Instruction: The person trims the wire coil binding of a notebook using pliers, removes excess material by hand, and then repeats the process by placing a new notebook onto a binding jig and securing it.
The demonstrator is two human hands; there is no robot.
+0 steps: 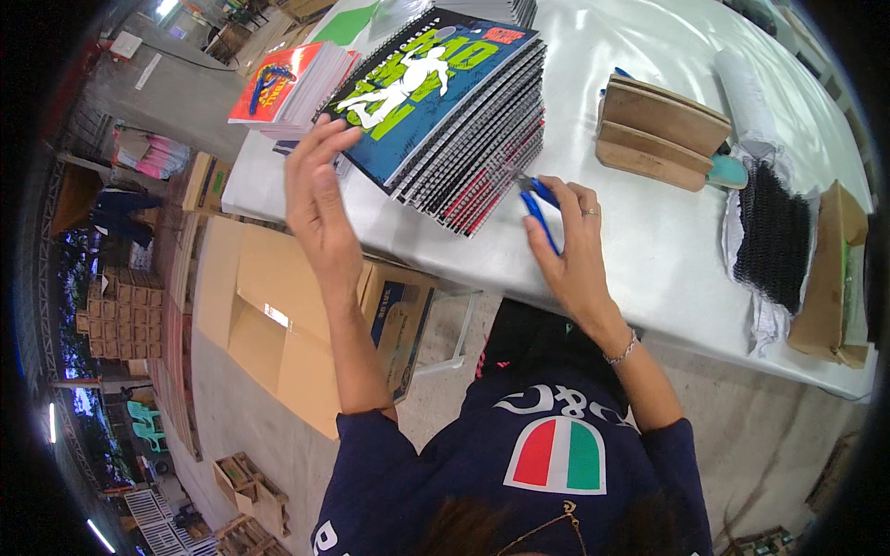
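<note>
One busy right hand [573, 250] grasps blue-handled pliers [539, 219] against the spiral-notebook stack [436, 102] on the desk [640, 255], left hand [324, 199] empty alongside, apparently tending wire coils [482, 171], next calling for precise tip placement!

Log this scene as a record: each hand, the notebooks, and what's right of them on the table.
Notebooks: spiral-bound, stacked, dark blue on top
Left hand: open, by the notebooks' left edge; contact unclear
Right hand: holds blue-handled pliers, tip at the notebooks' right side
To the right: brown holder, black coils, cardboard box
</note>
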